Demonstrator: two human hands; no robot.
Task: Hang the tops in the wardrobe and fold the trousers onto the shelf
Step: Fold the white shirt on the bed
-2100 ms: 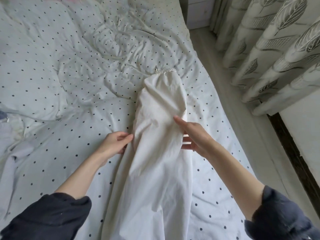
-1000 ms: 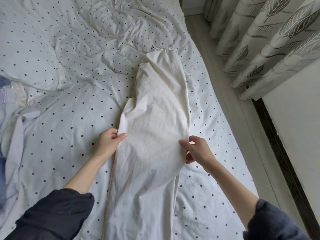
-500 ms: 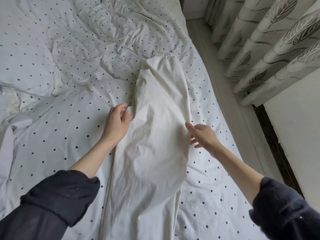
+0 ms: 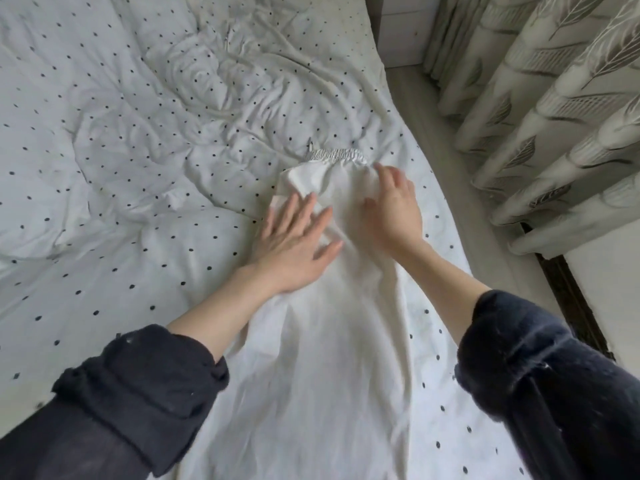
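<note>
Cream-white trousers lie stretched along the bed's right side, their gathered elastic waistband at the far end. My left hand rests flat on the upper left part of the cloth, fingers spread. My right hand presses on the cloth just below the waistband, fingers straight and slightly blurred. Neither hand grips the fabric. The lower legs of the trousers run out of the bottom of the frame.
A rumpled white duvet with black dots covers the bed. Leaf-patterned curtains hang at the right beyond a strip of pale floor. A white cabinet stands at the bed's far corner.
Both hands left the trousers' side edges and moved up toward the waistband. They now lie flat on top of the cloth, close together.
</note>
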